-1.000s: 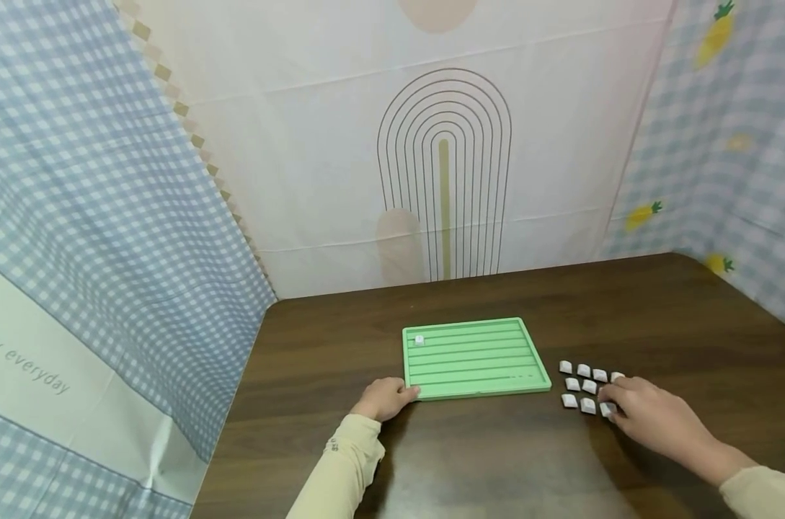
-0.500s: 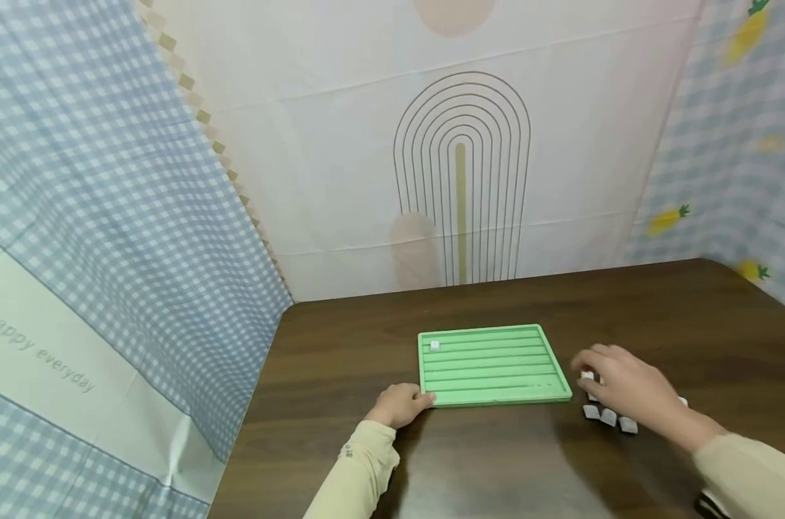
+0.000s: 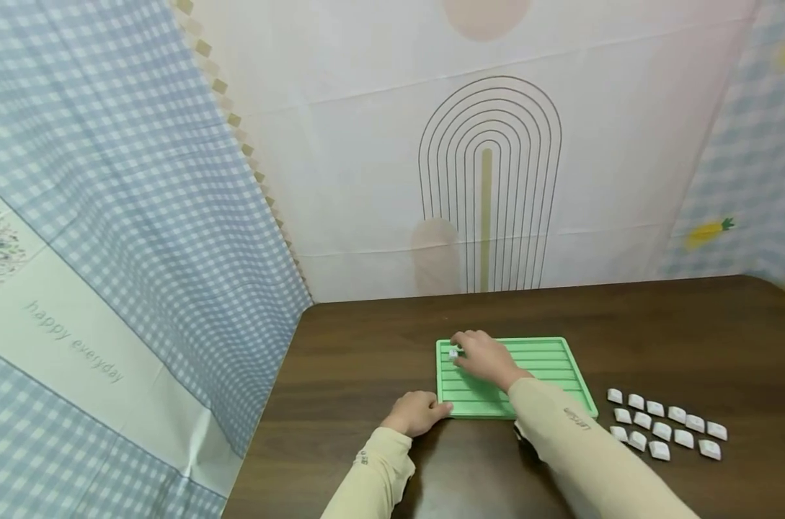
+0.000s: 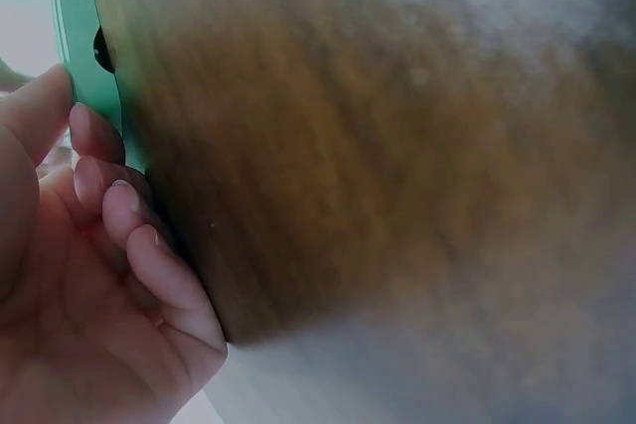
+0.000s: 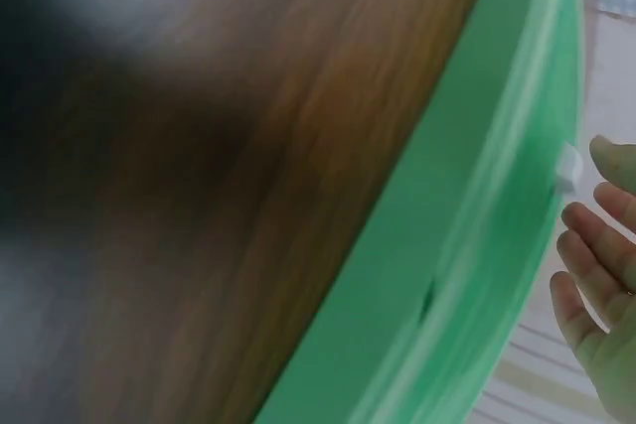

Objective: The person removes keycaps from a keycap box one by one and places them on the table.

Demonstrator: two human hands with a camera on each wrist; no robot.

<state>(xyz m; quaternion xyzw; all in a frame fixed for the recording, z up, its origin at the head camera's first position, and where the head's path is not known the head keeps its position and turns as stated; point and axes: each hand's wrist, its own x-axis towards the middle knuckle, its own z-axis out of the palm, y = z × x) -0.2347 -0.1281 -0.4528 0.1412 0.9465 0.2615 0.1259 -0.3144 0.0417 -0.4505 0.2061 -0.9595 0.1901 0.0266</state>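
My left hand (image 3: pixel 417 413) grips the near left corner of a light green tray (image 3: pixel 476 416) that has ridged rows. Its thumb lies over the rim while the curled fingers (image 4: pixel 164 270) sit against the outer side. Over the tray's left part is my right hand (image 3: pixel 487 357), with thumb and index fingertips right beside a white keycap (image 3: pixel 453 354) in the upper left row. From the right wrist, that white piece (image 5: pixel 568 168) shows just ahead of the thumb tip. The back of the right hand hides the space between its fingers, so I cannot tell whether it holds another keycap.
Several white keycaps (image 3: pixel 661 431) lie in loose rows on the dark wooden table (image 3: pixel 366 346), right of the tray. My right forearm crosses the tray's near edge. A printed cloth (image 3: pixel 366 180) hangs behind the table, and a checked cloth (image 3: pixel 191 180) on the left.
My right hand has moved left from the loose keycaps to the tray's upper left. The left hand keeps its hold on the tray corner. The head view has shifted a little.
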